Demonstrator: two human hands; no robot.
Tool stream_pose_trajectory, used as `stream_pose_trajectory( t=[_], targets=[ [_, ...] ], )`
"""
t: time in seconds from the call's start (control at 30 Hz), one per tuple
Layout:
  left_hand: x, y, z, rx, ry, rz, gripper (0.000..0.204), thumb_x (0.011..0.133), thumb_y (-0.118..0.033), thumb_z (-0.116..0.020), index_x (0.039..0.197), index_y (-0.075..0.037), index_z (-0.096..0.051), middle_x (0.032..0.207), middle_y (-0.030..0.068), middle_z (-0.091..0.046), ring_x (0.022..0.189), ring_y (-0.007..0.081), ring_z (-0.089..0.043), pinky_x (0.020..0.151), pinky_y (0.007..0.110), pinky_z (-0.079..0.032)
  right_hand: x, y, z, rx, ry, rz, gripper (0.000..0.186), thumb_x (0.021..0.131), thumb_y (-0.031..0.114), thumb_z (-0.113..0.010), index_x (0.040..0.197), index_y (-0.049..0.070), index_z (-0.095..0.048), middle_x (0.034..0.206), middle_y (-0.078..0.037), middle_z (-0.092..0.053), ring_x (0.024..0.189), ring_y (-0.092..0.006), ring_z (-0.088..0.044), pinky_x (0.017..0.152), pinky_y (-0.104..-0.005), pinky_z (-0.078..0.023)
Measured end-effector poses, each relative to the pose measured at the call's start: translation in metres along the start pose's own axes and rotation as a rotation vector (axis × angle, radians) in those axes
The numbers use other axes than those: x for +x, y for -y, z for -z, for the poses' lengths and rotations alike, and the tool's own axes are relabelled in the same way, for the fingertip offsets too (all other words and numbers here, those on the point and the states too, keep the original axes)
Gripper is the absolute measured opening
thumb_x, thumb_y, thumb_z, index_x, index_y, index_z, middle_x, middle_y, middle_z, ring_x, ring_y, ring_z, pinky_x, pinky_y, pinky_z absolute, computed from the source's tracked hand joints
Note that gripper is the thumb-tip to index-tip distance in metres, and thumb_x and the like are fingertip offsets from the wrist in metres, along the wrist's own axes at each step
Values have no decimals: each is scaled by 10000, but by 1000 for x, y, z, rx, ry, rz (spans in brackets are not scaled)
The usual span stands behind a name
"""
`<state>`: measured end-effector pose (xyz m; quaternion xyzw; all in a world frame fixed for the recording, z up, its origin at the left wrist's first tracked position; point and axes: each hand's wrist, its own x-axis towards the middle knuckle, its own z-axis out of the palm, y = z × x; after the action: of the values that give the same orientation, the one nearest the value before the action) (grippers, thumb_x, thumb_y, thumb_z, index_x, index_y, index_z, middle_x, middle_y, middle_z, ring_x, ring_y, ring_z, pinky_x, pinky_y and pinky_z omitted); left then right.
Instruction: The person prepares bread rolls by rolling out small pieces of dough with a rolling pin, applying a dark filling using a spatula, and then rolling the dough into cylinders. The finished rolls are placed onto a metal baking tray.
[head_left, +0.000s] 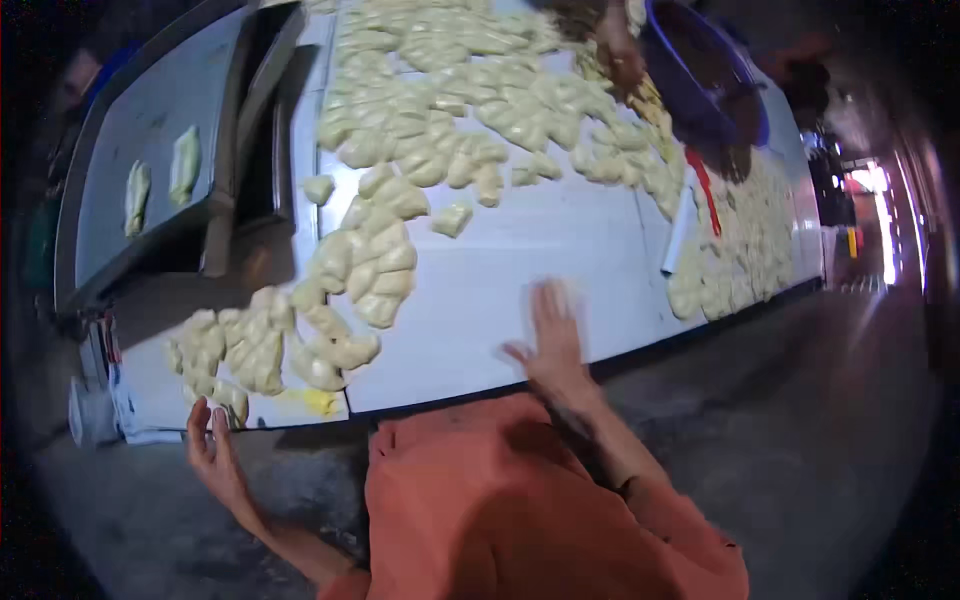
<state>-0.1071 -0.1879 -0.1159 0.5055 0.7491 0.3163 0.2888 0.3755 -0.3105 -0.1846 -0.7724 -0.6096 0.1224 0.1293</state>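
Note:
Many pale, shiny dough pieces (375, 265) lie packed together over the white table (480, 300). My right hand (555, 340) is over the bare middle of the tabletop, fingers stretched and smeared a little by motion, with nothing in it. Whether its palm touches the surface I cannot tell. Off at the table's near left edge, my left hand (213, 450) has its fingers apart, close beside the nearest dough pieces (230, 400). A yellow smear (318, 402) marks the tabletop to the right of that group.
A metal tray (150, 130) with two shaped dough pieces (185, 165) stands at the left. At the far right are a purple tub (700, 70), a white rod (679, 230) and a red-handled tool (703, 190). Another person's hand (622, 60) reaches over the dough at the back.

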Motion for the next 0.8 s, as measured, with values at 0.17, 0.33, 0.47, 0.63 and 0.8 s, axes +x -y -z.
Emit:
stream_pose_trajectory(
  t=[0.17, 0.33, 0.47, 0.63, 0.8],
  targets=[
    [9, -82, -47, 31, 188, -231, 438, 989, -200, -693, 1371, 2, -617, 1351, 152, -642, 1270, 238, -571, 1104, 400, -408, 32, 25, 2, 10, 33, 205, 886, 926, 605, -614, 1566, 43, -369, 1626, -181, -360, 1522, -361, -307, 1210, -650, -161],
    [-2, -102, -46, 154, 223, -285, 454, 981, -183, -701, 1385, 3, -610, 1342, 158, -651, 1282, 250, -572, 1120, 400, -404, 11, -104, 30, -230, -177, -421, 892, 989, 590, -533, 1569, -46, -299, 1639, -242, -305, 1548, -363, -242, 1200, -691, -91],
    [-25, -100, -70, -11, 241, -115, 430, 974, -220, -716, 1341, -8, -646, 1285, 153, -676, 1201, 239, -617, 1036, 389, -465, 7, 29, -1, -73, 146, 212, 981, 928, 725, -482, 1576, 6, -322, 1647, -192, -317, 1555, -318, -241, 1214, -674, -110],
    [-35, -133, -85, 145, 481, -372, 407, 923, -160, -755, 1276, 27, -675, 1245, 160, -699, 1187, 255, -637, 1033, 381, -463, 20, -40, 10, 26, -4, 167, 883, 927, 644, -576, 1603, 134, -325, 1658, -100, -332, 1532, -297, -301, 1223, -647, -133],
    [-43, -130, -79, 124, 348, -212, 416, 939, -202, -745, 1279, 28, -675, 1230, 170, -710, 1148, 253, -660, 980, 380, -500, 2, -162, 64, -257, -136, -326, 729, 959, 430, -657, 1513, 9, -443, 1580, -228, -412, 1472, -362, -379, 1198, -541, -264]
  ],
)
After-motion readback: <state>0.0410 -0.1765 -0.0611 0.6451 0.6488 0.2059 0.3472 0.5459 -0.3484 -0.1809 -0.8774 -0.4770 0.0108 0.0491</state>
